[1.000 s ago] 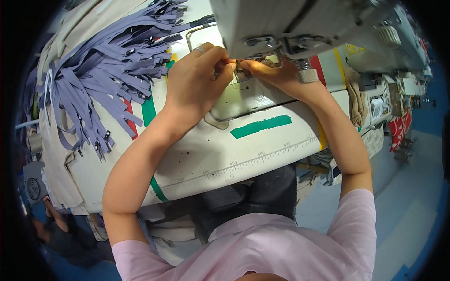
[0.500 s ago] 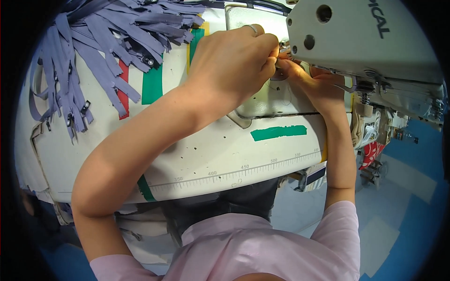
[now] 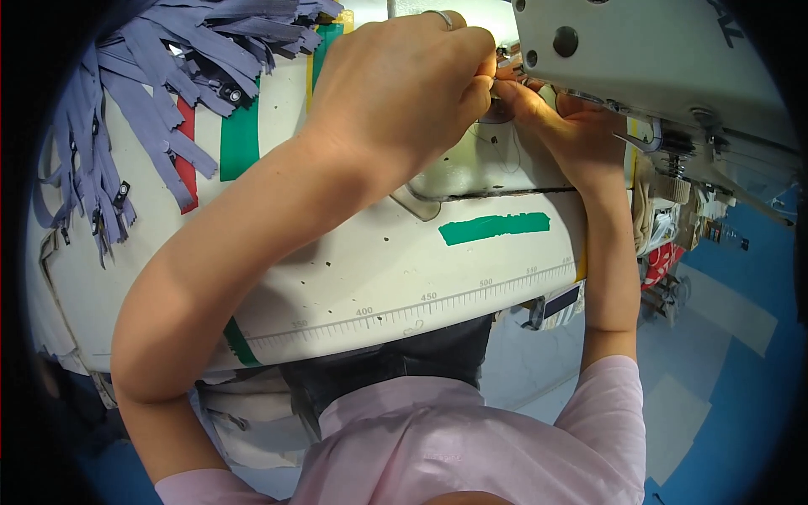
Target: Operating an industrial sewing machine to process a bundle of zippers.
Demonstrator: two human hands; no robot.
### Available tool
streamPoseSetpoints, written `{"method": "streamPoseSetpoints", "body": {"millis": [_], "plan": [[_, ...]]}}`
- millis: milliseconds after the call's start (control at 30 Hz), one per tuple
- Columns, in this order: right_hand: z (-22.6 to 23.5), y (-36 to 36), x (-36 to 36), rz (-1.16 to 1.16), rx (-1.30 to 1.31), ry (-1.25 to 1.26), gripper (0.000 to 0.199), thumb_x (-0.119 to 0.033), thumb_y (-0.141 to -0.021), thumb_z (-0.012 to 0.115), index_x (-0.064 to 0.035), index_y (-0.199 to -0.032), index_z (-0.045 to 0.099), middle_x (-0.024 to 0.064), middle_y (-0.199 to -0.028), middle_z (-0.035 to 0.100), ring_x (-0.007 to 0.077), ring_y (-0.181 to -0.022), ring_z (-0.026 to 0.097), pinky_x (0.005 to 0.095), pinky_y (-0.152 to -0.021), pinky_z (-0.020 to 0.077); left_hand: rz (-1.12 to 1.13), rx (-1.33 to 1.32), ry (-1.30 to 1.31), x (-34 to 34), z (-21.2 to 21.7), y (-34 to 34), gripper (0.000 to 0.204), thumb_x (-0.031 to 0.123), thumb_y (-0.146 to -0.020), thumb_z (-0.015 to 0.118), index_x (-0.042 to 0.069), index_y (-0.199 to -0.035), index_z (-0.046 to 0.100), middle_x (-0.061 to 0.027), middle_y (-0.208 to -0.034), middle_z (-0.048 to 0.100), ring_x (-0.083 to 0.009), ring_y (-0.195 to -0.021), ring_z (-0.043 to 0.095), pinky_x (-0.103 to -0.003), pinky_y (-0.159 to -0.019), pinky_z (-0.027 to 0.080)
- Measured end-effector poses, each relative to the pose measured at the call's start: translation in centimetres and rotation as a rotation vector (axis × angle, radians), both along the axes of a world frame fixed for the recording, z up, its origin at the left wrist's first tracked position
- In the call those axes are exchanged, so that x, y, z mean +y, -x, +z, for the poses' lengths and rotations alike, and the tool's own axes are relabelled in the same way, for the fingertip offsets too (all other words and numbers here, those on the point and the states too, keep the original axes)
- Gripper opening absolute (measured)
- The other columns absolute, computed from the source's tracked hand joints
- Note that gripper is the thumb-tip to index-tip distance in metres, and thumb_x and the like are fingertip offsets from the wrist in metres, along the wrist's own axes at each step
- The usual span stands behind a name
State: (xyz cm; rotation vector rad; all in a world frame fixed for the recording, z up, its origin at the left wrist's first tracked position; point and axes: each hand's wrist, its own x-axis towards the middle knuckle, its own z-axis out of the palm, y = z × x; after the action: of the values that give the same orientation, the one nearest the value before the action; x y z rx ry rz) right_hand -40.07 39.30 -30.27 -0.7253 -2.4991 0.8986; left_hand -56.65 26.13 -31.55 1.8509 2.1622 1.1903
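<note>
My left hand point(image 3: 412, 80) is closed at the needle area of a white sewing machine point(image 3: 648, 67), its thumb and fingertips pinched together. A ring shows on one of its fingers. My right hand point(image 3: 576, 135) meets it from the other side, thumb and fingers also pressed together beside the presser foot point(image 3: 509, 61). Whatever lies between the fingertips is too small or hidden to make out. A thin loose thread point(image 3: 510, 160) curls on the pale machine bed point(image 3: 463, 172) just below the hands. The needle itself is hidden.
A heap of grey-purple zippers point(image 3: 126, 101) with dark sliders lies at the left of the white table point(image 3: 337, 290). Green tape point(image 3: 497, 227) and a printed ruler scale mark the tabletop near its front edge. A blue floor point(image 3: 741, 370) shows at the right.
The view has shifted slightly, so the table and zippers appear a little further left. Both hands stay pinched together at the needle area, in nearly the same pose.
</note>
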Motion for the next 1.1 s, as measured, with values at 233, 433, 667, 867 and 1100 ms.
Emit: {"method": "streamPoseSetpoints", "body": {"millis": [233, 433, 667, 867, 1100], "plan": [[-0.9, 0.0, 0.0, -0.018, 0.067, 0.072, 0.022, -0.027, -0.089, 0.079, -0.0076, -0.099, 0.080, -0.0036, -0.083, 0.075, 0.0005, -0.074, 0.066, 0.0202, -0.061, 0.0496, -0.091, -0.035, 0.167, 0.0, 1.1, 0.8, 0.014, 0.015, -0.089, 0.066, 0.004, -0.095, 0.061, -0.0129, -0.084, 0.065, -0.0284, -0.072, 0.065, -0.038, -0.068, 0.054], [-0.4, -2.6, 2.6, -0.382, -0.331, -0.223, 0.025, -0.024, -0.086, 0.082, -0.0014, -0.092, 0.074, 0.0042, -0.082, 0.072, 0.0062, -0.074, 0.065, 0.0248, -0.066, 0.0517, -0.010, -0.363, 0.277, -0.3, 3.2, 0.7, 0.009, 0.014, -0.088, 0.065, 0.008, -0.093, 0.061, -0.0065, -0.083, 0.064, -0.0236, -0.080, 0.066, -0.037, -0.075, 0.053], [1.2, -4.1, 5.2, -0.363, 0.055, -0.308, 0.022, -0.020, -0.078, 0.071, 0.0012, -0.081, 0.070, 0.0149, -0.073, 0.068, 0.0251, -0.072, 0.067, 0.0385, -0.068, 0.0522, -0.008, -0.439, -0.084, -0.3, 0.4, 1.1, 0.011, -0.002, -0.091, 0.052, 0.000, -0.095, 0.062, -0.0017, -0.069, 0.056, -0.0064, -0.059, 0.047, -0.026, -0.055, 0.039], [0.8, -4.3, 5.8, -0.466, 0.106, -0.314, 0.026, -0.025, -0.080, 0.070, -0.0002, -0.086, 0.070, 0.0156, -0.087, 0.069, 0.0302, -0.079, 0.066, 0.0379, -0.076, 0.0533, -0.098, -0.230, -0.023, -1.4, 0.9, -0.4, 0.012, 0.000, -0.090, 0.060, 0.001, -0.096, 0.070, -0.0021, -0.081, 0.060, -0.0082, -0.063, 0.050, -0.026, -0.059, 0.041], [1.5, -3.5, 4.7, -0.180, 0.246, 0.504, 0.025, -0.027, -0.089, 0.069, -0.0036, -0.097, 0.071, 0.0042, -0.083, 0.069, 0.0100, -0.075, 0.063, 0.0267, -0.067, 0.0511, 0.174, -0.186, -0.070, -1.7, 0.8, -5.2, 0.026, 0.025, -0.088, 0.079, 0.001, -0.095, 0.072, -0.0060, -0.079, 0.066, -0.0130, -0.066, 0.059, -0.029, -0.061, 0.046]]}}
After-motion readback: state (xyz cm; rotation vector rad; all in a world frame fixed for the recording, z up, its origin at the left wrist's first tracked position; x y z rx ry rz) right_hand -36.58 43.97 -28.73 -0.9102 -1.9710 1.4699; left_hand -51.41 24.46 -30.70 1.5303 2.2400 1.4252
